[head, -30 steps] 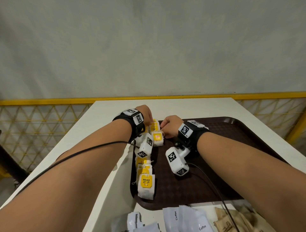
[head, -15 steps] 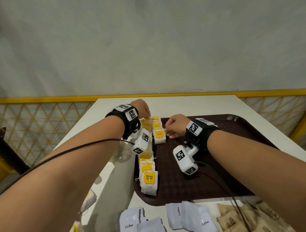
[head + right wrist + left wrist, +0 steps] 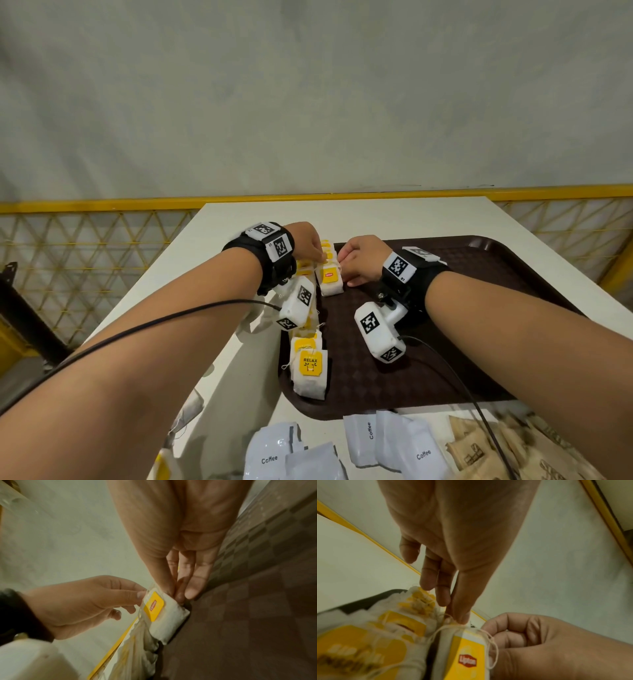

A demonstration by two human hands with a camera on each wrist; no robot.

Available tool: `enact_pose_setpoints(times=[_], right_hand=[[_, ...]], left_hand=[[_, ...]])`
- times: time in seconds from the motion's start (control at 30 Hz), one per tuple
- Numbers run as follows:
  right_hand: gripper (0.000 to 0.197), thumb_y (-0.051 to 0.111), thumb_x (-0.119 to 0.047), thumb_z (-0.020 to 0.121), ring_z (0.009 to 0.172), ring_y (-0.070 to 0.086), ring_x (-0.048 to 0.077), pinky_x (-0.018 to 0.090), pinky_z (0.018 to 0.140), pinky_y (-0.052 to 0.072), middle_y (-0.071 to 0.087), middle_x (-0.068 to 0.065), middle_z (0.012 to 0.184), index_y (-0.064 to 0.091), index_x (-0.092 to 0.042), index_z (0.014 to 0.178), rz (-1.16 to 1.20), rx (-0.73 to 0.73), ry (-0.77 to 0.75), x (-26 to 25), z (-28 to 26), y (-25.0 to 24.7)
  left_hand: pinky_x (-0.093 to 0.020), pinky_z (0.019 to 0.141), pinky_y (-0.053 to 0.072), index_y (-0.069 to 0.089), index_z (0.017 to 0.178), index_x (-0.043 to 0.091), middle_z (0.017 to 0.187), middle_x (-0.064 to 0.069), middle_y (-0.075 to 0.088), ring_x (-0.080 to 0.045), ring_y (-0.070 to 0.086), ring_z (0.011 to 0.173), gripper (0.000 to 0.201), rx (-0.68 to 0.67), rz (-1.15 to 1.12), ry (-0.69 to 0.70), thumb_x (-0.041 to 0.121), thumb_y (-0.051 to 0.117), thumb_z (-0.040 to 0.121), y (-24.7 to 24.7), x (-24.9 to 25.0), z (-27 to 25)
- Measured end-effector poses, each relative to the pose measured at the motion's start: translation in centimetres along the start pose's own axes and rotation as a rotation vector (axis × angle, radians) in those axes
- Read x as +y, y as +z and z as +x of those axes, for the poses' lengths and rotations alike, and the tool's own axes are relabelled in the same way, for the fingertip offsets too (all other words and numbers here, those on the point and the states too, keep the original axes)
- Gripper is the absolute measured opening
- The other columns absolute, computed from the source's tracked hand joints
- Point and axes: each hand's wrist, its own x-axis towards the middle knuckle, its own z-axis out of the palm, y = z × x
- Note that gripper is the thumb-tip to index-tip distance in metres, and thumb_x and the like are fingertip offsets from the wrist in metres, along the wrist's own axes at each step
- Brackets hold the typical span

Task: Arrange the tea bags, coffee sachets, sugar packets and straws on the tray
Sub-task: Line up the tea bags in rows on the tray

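Observation:
A brown tray (image 3: 479, 308) lies on the white table (image 3: 239, 219). Tea bags with yellow tags (image 3: 308, 370) run in a row along the tray's left edge. Beside the row's far end lies a Lipton tea bag (image 3: 329, 281) (image 3: 467, 660) (image 3: 164, 618). My left hand (image 3: 320, 255) (image 3: 453, 609) pinches its top left corner with thumb and forefinger. My right hand (image 3: 342, 270) (image 3: 178, 595) pinches its right edge, the fingers curled. No straws are in view.
White coffee sachets (image 3: 387, 442) and brown sugar packets (image 3: 479, 455) lie on the table just in front of the tray's near edge. The tray's right half is bare. A yellow mesh fence (image 3: 85, 257) stands beyond the table's left and right sides.
Both hands stay on the Lipton tea bag at the far end of the row. The bag has shifted slightly, and the head view has moved a little.

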Motion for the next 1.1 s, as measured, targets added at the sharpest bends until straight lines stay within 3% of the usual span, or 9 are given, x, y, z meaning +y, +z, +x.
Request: enact_pose_setpoints(times=[0.13,0.23,0.27,0.37,0.5,0.67,0.77,0.87,1.1], right_hand=[[0.026,0.066,0.012,0.078,0.078,0.064,0.029,0.039,0.074,0.059,0.061,0.013,0.085,0.058,-0.012,0.076,0.016,-0.001,-0.016,0.1,0.1,0.0],[0.024,0.049,0.009,0.091,0.065,0.059,0.021,0.028,0.056,0.057,0.058,0.012,0.077,0.053,-0.008,0.075,0.094,0.031,-0.018,0.4,-0.2,-0.1],[0.025,0.046,0.007,0.093,0.063,0.057,0.019,0.027,0.055,0.056,0.057,0.011,0.075,0.053,-0.008,0.073,0.099,0.033,-0.018,0.6,-0.3,-0.2],[0.02,0.057,0.004,0.087,0.063,0.058,0.017,0.034,0.071,0.056,0.058,0.01,0.072,0.056,-0.008,0.071,0.046,-0.034,-0.028,0.9,-0.8,-0.3],[0.025,0.075,0.005,0.073,0.068,0.061,0.018,0.03,0.063,0.058,0.06,0.009,0.08,0.056,-0.012,0.077,-0.077,-0.051,-0.058,1.3,-0.9,0.3],[0.029,0.075,0.009,0.071,0.071,0.066,0.029,0.032,0.061,0.058,0.062,0.014,0.084,0.055,-0.011,0.076,-0.067,-0.021,-0.061,1.1,-0.7,0.8],[0.029,0.075,0.009,0.071,0.065,0.064,0.026,0.031,0.061,0.058,0.061,0.013,0.082,0.055,-0.011,0.077,-0.052,-0.015,-0.051,1.0,-0.7,0.8],[0.029,0.074,0.009,0.071,0.064,0.064,0.027,0.034,0.066,0.058,0.06,0.012,0.077,0.054,-0.011,0.078,-0.029,-0.006,-0.028,1.1,-0.6,0.8],[0.031,0.075,0.008,0.07,0.065,0.067,0.03,0.046,0.076,0.059,0.06,0.011,0.071,0.053,-0.013,0.073,-0.029,0.046,-0.022,1.3,-0.4,1.1]], left_hand=[[-0.024,0.072,0.04,0.067,0.112,0.003,0.1,-0.008,0.063,-0.014,0.051,0.088,0.031,-0.033,0.032,-0.003,0.025,0.062,0.091,-0.2,0.2,0.1],[-0.025,0.076,0.041,0.065,0.112,0.003,0.114,-0.012,0.065,-0.015,0.05,0.088,0.029,-0.008,0.06,-0.012,0.023,0.06,0.092,-0.2,0.1,0.3],[-0.027,0.079,0.041,0.065,0.112,0.003,0.115,-0.012,0.065,-0.015,0.05,0.088,0.028,-0.003,0.064,-0.02,0.022,0.06,0.092,-0.2,0.1,0.5],[-0.029,0.084,0.044,0.066,0.109,0.004,0.114,-0.012,0.065,-0.017,0.052,0.088,0.026,0.003,0.07,-0.034,0.021,0.062,0.09,0.0,0.0,0.9],[-0.032,0.084,0.048,0.069,0.102,0.007,0.108,-0.009,0.068,-0.02,0.058,0.089,0.022,0.037,0.063,-0.043,0.023,0.067,0.087,0.3,0.0,1.1],[-0.027,0.075,0.044,0.07,0.099,0.008,0.103,-0.006,0.068,-0.022,0.061,0.097,0.025,0.149,-0.041,-0.068,0.029,0.065,0.088,-0.5,-0.4,0.5],[-0.027,0.073,0.041,0.07,0.093,0.008,0.088,-0.002,0.062,-0.017,0.056,0.084,0.031,0.044,-0.041,-0.085,0.038,0.067,0.085,-0.7,-0.5,-0.2],[-0.028,0.077,0.043,0.07,0.097,0.008,0.091,-0.001,0.062,-0.016,0.054,0.087,0.032,-0.056,0.021,-0.09,0.037,0.07,0.083,-0.2,0.0,-0.6],[-0.026,0.076,0.042,0.069,0.108,0.004,0.098,-0.008,0.064,-0.017,0.053,0.087,0.03,-0.019,0.052,-0.092,0.026,0.066,0.087,0.3,0.8,-0.5]])
